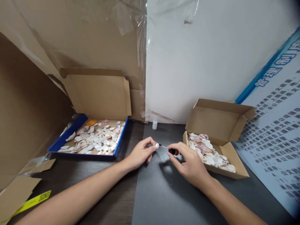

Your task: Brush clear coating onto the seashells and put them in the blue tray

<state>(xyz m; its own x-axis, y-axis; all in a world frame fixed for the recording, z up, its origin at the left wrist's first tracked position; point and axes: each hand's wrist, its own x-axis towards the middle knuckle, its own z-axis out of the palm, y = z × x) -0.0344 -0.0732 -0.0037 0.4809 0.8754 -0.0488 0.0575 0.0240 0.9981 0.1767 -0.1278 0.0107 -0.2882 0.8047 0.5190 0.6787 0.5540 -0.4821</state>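
My left hand pinches a small white shell between thumb and fingertips. My right hand is closed on the black cap of a thin brush applicator. Its slim pale stem points left, and its dark tip is at or very close to the shell; whether they touch I cannot tell. Beyond both hands a small white bottle stands upright near the wall.
On the left, a blue-rimmed cardboard box with its lid raised holds many pale shells. A brown cardboard box on the right holds larger shells. Cardboard scraps and a yellow strip lie at the lower left. Printed sheet at right.
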